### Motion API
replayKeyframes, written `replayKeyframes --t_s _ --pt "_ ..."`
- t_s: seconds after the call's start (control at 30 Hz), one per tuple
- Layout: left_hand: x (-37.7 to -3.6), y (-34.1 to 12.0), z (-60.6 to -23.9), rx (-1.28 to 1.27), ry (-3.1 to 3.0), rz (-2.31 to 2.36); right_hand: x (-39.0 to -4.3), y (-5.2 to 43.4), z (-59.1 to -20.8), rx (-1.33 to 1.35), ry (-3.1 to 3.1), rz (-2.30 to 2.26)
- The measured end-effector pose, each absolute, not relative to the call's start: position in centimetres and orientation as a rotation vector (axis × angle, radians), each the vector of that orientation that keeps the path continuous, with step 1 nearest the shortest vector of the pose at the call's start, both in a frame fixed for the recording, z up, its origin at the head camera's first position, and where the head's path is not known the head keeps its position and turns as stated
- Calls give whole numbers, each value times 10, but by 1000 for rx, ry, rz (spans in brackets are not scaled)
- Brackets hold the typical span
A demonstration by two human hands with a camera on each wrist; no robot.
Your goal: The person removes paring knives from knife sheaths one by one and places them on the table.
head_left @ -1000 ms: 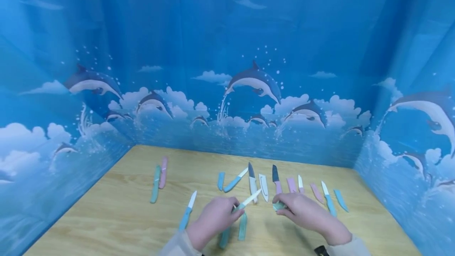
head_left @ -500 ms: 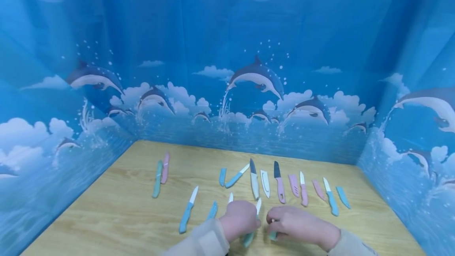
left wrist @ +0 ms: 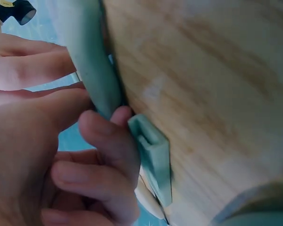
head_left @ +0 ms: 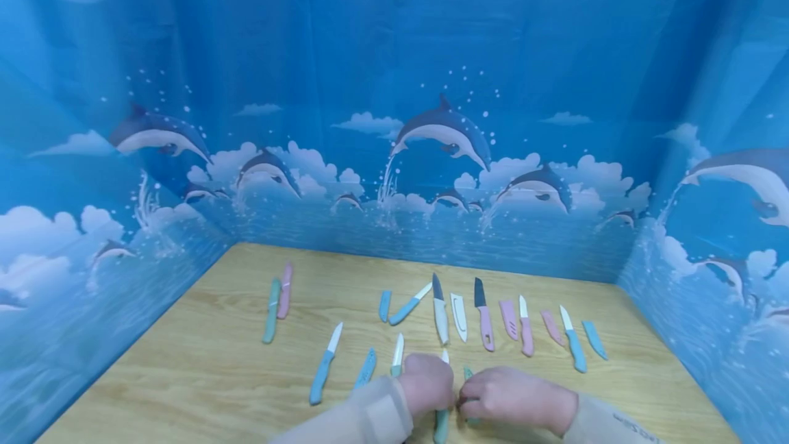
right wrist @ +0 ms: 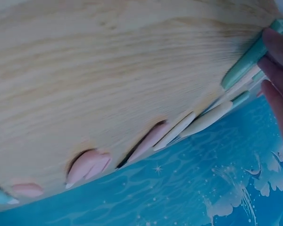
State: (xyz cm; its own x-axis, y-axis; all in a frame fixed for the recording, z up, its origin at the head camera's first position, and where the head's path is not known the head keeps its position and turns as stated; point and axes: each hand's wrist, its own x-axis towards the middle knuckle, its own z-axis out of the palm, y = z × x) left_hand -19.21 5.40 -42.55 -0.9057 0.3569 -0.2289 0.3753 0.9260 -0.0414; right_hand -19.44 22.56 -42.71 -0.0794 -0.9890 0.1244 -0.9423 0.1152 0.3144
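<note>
My left hand (head_left: 427,384) pinches a green knife (head_left: 441,427) near the front middle of the table. Its white blade tip shows beyond the fingers, and most of the blade is hidden. Just to the right, my right hand (head_left: 514,396) holds a green knife sheath (right wrist: 247,63) down at the tabletop, beside that knife. A second green knife (head_left: 397,355) lies partly behind the left wrist. Close to the curled left fingers, another green sheath (left wrist: 153,157) rests on the wood, its slot showing.
Blue knives (head_left: 323,372), a white knife (head_left: 440,321), pink knives (head_left: 485,327) and loose sheaths lie spread across the table (head_left: 203,375). At left lie a green piece (head_left: 271,310) and a pink piece (head_left: 285,291). A dolphin-print curtain (head_left: 370,88) stands behind.
My left hand has brought the green knife down to the table and turned it to point away. The right hand has lowered its sheath and moved it nearer the knife.
</note>
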Motion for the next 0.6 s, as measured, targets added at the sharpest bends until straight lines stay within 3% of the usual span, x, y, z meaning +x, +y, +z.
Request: replayKeyframes --t_s 0.6 --pt "-197 61 -427 522 2895 -90 -199 234 -431 1843 -2054 -290"
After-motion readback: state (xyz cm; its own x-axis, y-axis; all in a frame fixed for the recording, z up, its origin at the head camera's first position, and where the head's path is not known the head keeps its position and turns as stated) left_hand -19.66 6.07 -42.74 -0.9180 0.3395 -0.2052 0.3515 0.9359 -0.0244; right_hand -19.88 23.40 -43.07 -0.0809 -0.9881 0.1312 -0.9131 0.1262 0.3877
